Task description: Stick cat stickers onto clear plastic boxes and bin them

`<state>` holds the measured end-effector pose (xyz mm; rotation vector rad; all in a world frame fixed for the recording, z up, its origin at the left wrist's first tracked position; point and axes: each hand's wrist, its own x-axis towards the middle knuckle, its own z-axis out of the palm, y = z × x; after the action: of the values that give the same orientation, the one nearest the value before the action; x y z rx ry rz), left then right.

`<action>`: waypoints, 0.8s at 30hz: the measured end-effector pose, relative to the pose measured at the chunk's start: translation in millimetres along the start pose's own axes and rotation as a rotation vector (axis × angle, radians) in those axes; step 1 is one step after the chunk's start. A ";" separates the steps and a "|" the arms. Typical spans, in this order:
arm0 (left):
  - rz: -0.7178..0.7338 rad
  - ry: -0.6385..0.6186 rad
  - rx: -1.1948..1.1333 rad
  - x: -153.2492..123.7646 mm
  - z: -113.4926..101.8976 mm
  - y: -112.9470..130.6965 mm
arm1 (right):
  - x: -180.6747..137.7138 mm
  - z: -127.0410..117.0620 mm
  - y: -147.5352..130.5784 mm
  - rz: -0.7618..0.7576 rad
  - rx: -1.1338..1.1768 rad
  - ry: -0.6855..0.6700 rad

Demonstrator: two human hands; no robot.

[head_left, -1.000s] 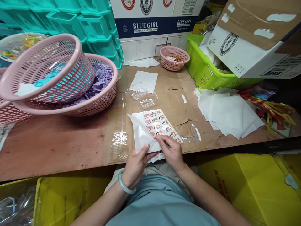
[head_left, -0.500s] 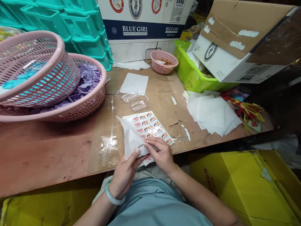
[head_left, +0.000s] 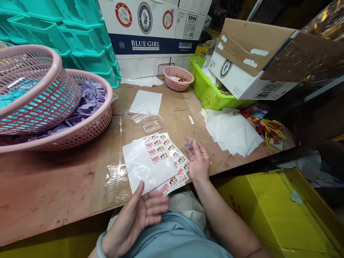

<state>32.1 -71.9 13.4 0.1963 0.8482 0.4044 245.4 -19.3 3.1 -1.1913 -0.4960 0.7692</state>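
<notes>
My left hand [head_left: 145,211] is open, palm up and fingers apart, just in front of the table edge. Its thumb is close to the near edge of a white paper sheet [head_left: 145,168]; I cannot tell if they touch. Under that sheet lie sticker sheets [head_left: 172,148] printed with cartoon cats and red lettering. To their right, my right hand [head_left: 199,161] is raised and closed. Between its thumb and fingers is a small purplish-grey piece [head_left: 189,144], too small to make out.
Pink baskets [head_left: 107,96] with purple and blue pieces stand at left, teal crates [head_left: 88,61] behind. Clear plastic trays [head_left: 152,123] lie mid-table. At right are white papers [head_left: 231,132], a lime-green basket [head_left: 212,98] and a tilted carton [head_left: 242,75]; a small pink basket [head_left: 178,86] sits at the back.
The white sheet, earlier lifted and bent in both hands, now lies flat on the sticker sheets. My left hand has let go and opened; my right hand has moved right with a small piece.
</notes>
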 end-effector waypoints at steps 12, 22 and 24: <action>0.510 0.099 0.174 25.3 33.4 42.2 | -40.5 11.0 -9.2 -0.830 -0.893 -0.814; 1.015 0.231 0.877 63.0 32.5 100.7 | 29.6 20.3 -0.5 0.110 -0.354 -0.576; 1.182 0.337 1.031 81.6 34.1 121.9 | 40.6 23.6 5.0 0.135 -0.206 -0.376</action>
<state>73.6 72.7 19.2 1.6685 1.1521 1.0860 254.0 27.2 3.8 -1.2846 -0.8270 1.0872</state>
